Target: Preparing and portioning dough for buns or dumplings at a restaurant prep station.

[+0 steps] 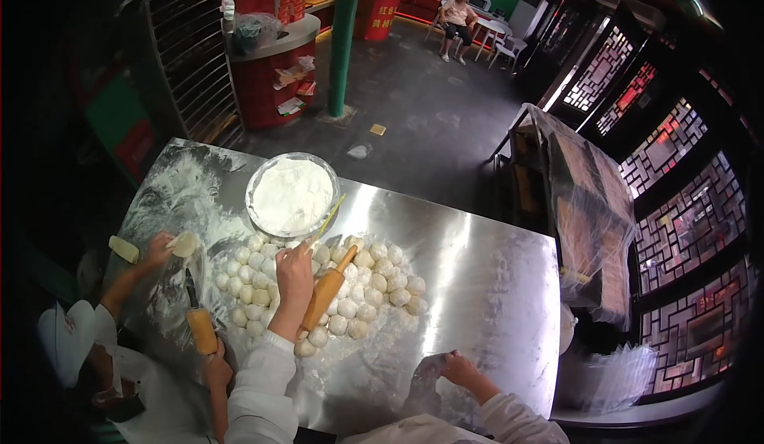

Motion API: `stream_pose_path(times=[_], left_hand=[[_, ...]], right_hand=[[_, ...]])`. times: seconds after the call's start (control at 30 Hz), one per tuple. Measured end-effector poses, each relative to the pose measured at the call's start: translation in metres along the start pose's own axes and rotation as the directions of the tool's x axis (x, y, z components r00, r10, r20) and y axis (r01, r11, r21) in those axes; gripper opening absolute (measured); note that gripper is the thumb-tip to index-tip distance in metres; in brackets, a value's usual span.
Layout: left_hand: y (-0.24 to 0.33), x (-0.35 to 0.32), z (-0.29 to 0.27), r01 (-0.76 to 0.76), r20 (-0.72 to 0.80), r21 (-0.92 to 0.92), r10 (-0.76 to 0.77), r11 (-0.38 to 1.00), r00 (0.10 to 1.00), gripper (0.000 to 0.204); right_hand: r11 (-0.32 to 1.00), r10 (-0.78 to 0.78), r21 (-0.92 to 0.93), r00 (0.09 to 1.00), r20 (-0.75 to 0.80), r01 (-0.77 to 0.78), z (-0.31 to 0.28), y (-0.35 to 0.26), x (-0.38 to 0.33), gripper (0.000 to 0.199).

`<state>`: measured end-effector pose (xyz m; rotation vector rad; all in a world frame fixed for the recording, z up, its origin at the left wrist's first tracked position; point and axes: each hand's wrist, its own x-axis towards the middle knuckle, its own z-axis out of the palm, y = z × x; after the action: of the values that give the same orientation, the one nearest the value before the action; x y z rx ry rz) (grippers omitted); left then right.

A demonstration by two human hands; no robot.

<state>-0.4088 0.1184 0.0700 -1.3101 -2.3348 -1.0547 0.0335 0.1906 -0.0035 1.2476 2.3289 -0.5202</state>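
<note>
On the floured steel worktop [477, 285], the left hand [294, 273] reaches into the dough balls [374, 285], grip loosely closed; whether it holds one is unclear. At five o'clock, the right hand [458, 367] rests fingers curled, empty. At twelve o'clock sits the flour bowl [291, 196]; a rolling pin [328, 289] lies beside.

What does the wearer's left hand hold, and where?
It cannot be told: the left hand reaches among the dough balls; the rolling pin lies beside it, ungripped.
</note>
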Motion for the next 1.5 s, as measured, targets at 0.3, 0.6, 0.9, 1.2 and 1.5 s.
stream_pose_path(times=[0.3,0.6,0.9,1.2,1.5], left_hand=[[-0.053,0.051,0.067,0.169,0.249,0.261,-0.235,0.95,0.94,0.016],[-0.014,0.023,0.038,0.072,0.104,0.233,-0.098,0.97,0.99,0.047],[0.009,-0.127,-0.035,0.232,0.331,0.148,-0.269,0.961,0.904,0.054],[0.008,-0.143,-0.031,0.322,0.312,0.163,-0.359,0.932,0.88,0.049],[0.118,-0.186,-0.039,0.633,0.452,-0.4,-0.458,0.663,0.765,0.046]], right_hand=[[0.996,0.013,-0.093,0.991,0.129,-0.001,0.026,0.009,0.007,0.076],[0.997,0.029,-0.068,0.986,0.166,-0.018,0.019,0.009,0.004,0.07],[0.997,-0.038,-0.068,0.998,0.048,0.041,0.002,0.004,-0.001,0.062],[0.995,-0.006,-0.102,0.999,0.051,0.011,0.022,0.009,-0.003,0.065],[0.508,-0.358,0.835,0.933,-0.018,0.212,-0.027,-0.06,-0.035,0.056]])
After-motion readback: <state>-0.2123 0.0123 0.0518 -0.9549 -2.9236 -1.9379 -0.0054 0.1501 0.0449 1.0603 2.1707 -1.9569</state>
